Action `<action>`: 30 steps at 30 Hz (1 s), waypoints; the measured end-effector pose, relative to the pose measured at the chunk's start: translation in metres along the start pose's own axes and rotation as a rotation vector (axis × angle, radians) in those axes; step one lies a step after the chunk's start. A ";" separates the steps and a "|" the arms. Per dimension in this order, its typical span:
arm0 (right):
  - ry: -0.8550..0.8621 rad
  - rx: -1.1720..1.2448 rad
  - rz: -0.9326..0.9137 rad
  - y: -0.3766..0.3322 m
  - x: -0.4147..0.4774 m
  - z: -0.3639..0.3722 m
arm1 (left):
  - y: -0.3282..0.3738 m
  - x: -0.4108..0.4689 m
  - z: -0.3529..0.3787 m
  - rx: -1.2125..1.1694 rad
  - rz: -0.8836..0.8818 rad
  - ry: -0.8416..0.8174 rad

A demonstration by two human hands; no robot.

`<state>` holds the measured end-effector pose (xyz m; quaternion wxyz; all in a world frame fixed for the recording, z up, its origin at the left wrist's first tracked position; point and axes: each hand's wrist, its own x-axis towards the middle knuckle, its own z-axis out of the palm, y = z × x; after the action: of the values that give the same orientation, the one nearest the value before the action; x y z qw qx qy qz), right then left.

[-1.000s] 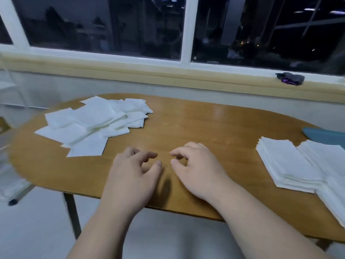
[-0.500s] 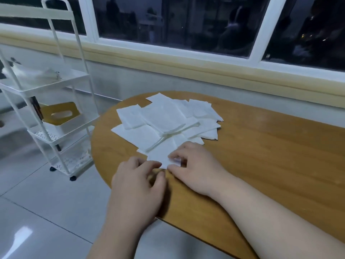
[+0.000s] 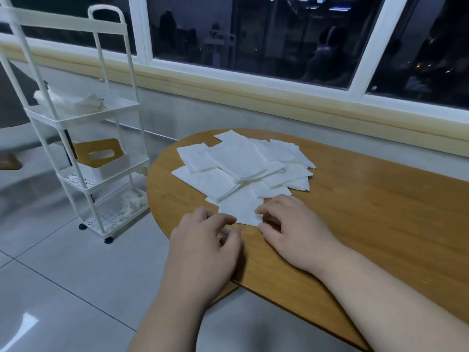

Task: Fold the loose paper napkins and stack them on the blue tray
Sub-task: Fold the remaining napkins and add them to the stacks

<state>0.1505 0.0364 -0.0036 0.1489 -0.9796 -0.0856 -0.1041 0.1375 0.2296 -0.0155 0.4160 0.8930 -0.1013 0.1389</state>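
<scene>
A pile of loose white paper napkins lies spread on the left end of the wooden table. One napkin sticks out of the pile's near side. My right hand pinches this napkin's near right corner between forefinger and thumb. My left hand rests on the table edge with loosely curled fingers, its fingertips at the napkin's near left edge, holding nothing. The blue tray and the folded stacks are out of view.
A white three-shelf rolling cart stands on the tiled floor left of the table, with a wooden-lidded tissue box on its middle shelf. The table's rounded left edge is close to my left hand. A window sill runs behind.
The view has swung left, so the tray and the folded stacks have dropped out of sight. Both hands moved to the loose pile, and my right fingers closed on the nearest napkin's corner.
</scene>
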 end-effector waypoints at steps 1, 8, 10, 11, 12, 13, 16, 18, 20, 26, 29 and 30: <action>0.005 0.003 0.011 0.000 0.001 0.000 | 0.002 -0.001 0.001 0.003 -0.007 -0.001; -0.002 -0.011 0.013 0.001 0.005 0.003 | 0.010 -0.004 0.004 0.046 -0.048 -0.003; -0.005 -0.027 0.003 0.000 0.005 0.003 | 0.010 -0.003 0.005 0.064 -0.056 -0.007; -0.001 -0.019 0.003 0.001 0.005 0.003 | 0.010 -0.002 0.005 0.065 -0.060 -0.007; 0.013 -0.007 0.006 0.001 0.005 0.003 | 0.009 -0.001 0.005 0.059 -0.064 -0.009; 0.031 0.007 0.011 0.002 0.005 0.002 | 0.009 0.000 0.005 0.048 -0.065 -0.012; 0.080 0.059 0.033 0.005 0.003 -0.001 | 0.006 0.002 0.006 0.009 -0.048 -0.022; 0.079 0.075 0.060 0.008 0.000 -0.003 | 0.005 0.004 0.006 -0.003 -0.038 -0.042; 0.065 0.046 0.056 0.011 -0.002 -0.003 | 0.002 0.006 0.007 0.015 -0.025 -0.056; 0.017 0.081 0.035 0.003 0.000 0.001 | 0.002 0.006 0.010 0.069 0.004 -0.053; 0.011 0.027 0.028 -0.001 0.004 0.003 | 0.001 0.005 0.009 0.040 -0.005 -0.069; 0.006 0.024 0.031 -0.002 0.004 0.003 | 0.000 0.005 0.007 0.023 -0.014 -0.067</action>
<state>0.1545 0.0397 -0.0052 0.1626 -0.9786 -0.0711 -0.1037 0.1438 0.2234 -0.0180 0.4031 0.9025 -0.1075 0.1072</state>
